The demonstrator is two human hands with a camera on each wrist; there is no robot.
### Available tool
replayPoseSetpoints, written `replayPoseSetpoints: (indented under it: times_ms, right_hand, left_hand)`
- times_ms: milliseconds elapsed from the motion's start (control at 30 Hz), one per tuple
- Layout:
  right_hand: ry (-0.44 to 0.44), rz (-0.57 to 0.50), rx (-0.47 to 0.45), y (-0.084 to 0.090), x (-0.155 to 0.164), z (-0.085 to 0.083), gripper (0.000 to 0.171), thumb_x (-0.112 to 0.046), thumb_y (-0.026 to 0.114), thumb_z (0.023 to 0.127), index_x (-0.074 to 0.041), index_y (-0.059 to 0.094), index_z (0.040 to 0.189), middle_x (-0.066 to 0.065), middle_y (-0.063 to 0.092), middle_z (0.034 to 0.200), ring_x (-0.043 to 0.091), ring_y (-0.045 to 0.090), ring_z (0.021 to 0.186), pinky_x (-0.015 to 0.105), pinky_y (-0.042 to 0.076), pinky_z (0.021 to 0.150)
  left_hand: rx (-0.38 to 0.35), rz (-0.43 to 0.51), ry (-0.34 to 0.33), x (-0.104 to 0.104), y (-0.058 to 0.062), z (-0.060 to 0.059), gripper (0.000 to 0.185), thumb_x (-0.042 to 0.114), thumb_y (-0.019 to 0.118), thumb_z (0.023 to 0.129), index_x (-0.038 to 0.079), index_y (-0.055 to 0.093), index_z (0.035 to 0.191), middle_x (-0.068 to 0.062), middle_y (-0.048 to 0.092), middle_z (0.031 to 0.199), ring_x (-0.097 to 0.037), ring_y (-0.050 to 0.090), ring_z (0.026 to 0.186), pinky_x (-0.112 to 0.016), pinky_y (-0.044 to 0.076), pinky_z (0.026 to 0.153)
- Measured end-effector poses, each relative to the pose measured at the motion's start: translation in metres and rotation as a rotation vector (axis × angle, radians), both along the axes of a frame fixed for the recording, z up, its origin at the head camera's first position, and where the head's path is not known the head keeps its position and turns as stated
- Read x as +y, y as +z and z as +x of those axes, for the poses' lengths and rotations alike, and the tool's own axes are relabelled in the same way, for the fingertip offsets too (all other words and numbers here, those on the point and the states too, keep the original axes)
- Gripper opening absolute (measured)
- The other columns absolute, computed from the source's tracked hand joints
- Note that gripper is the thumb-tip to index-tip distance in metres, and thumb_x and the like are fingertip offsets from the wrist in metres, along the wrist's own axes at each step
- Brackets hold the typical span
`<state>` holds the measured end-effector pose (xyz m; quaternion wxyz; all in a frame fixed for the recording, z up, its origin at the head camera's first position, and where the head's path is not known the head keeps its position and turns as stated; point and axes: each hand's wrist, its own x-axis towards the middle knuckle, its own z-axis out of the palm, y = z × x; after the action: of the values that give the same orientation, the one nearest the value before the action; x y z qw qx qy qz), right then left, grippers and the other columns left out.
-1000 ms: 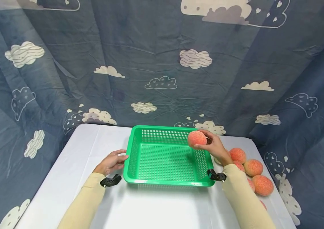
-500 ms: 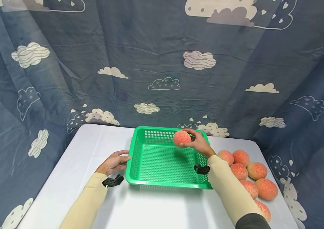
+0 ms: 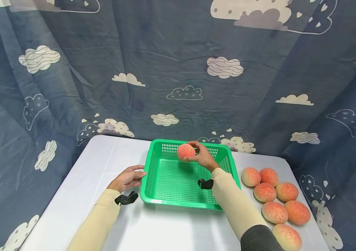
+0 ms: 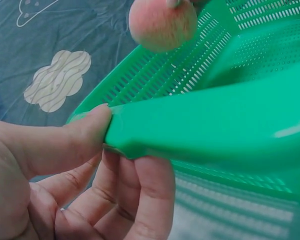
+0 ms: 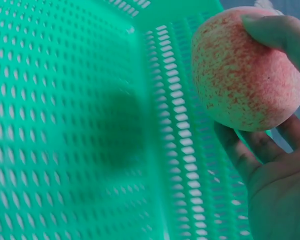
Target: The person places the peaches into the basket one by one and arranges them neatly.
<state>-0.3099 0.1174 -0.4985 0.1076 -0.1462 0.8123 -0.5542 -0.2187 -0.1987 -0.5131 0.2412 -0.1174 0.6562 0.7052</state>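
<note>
peach [image 3: 186, 151] carried farther over basket [image 3: 153, 167] by right hand [image 3: 202, 157].

The basket [image 3: 178, 177] sits on the table [image 3: 71, 195], between the two hands. The left hand [image 3: 127, 178] lies at the basket's left rim: the thumb presses on top of the rim and the fingers [image 4: 140, 195] curl beneath it. The right hand [image 3: 201, 157] reaches over the basket's far half. The peach [image 3: 186, 151] sits at the tips of its fingers [image 5: 277, 32], above the basket floor and just before the far wall, touching neither. To the right of the right hand's fingers, outside the basket's right wall, seven more peaches [image 3: 275, 198] lie clustered on the table. A curtain [image 3: 178, 69] hangs behind the table.
</note>
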Motion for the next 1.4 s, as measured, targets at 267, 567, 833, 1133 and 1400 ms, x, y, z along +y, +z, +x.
replayPoseSetpoints:
  times_ms: [267,567,833,1133,1400]
  right_hand:
    - [-0.022,-0.001,-0.019,-0.02,-0.034,0.003,0.061,0.002,0.077,0.079,-0.008,0.052,0.134,0.015,0.05,0.135,0.035,0.054,0.112,0.049,0.05,0.089]
    - [-0.036,-0.029,-0.014,-0.038,-0.064,0.008,0.061,0.005,0.079,0.075,-0.008,0.058,0.131,0.013,0.055,0.13,0.033,0.055,0.11,0.048,0.051,0.087]
    - [-0.072,-0.007,-0.028,-0.043,-0.077,0.01,0.06,0.006,0.079,0.073,-0.005,0.057,0.127,0.015,0.056,0.126,0.035,0.053,0.115,0.05,0.048,0.092]
    - [-0.104,0.0,-0.041,-0.059,-0.085,0.007,0.064,0.007,0.079,0.071,-0.01,0.06,0.13,0.013,0.058,0.129,0.032,0.058,0.11,0.042,0.053,0.084]
    - [-0.078,0.035,0.002,-0.059,-0.089,0.009,0.065,0.0,0.082,0.073,-0.009,0.057,0.133,0.014,0.056,0.131,0.033,0.057,0.113,0.042,0.053,0.084]
  left_hand:
    - [0.013,0.025,0.006,0.0,-0.001,0.0,0.045,0.003,0.058,0.095,-0.004,0.043,0.137,-0.003,0.067,0.085,-0.012,0.062,0.074,-0.025,0.055,0.065]
    - [0.03,0.038,-0.005,0.0,-0.001,0.002,0.044,0.005,0.058,0.095,-0.006,0.044,0.135,-0.003,0.068,0.086,-0.012,0.063,0.076,-0.029,0.056,0.07]
    - [0.03,0.027,-0.013,0.0,-0.001,0.001,0.045,0.006,0.059,0.095,-0.005,0.043,0.136,-0.004,0.068,0.088,-0.013,0.064,0.077,-0.031,0.056,0.073]
    - [0.038,0.081,-0.032,-0.001,-0.001,0.003,0.042,0.004,0.056,0.096,-0.007,0.043,0.134,-0.004,0.069,0.087,-0.013,0.066,0.077,-0.03,0.057,0.073]
    - [0.035,0.059,-0.024,0.0,0.0,0.002,0.041,0.003,0.056,0.096,-0.006,0.044,0.134,-0.004,0.07,0.088,-0.013,0.066,0.077,-0.03,0.057,0.072]
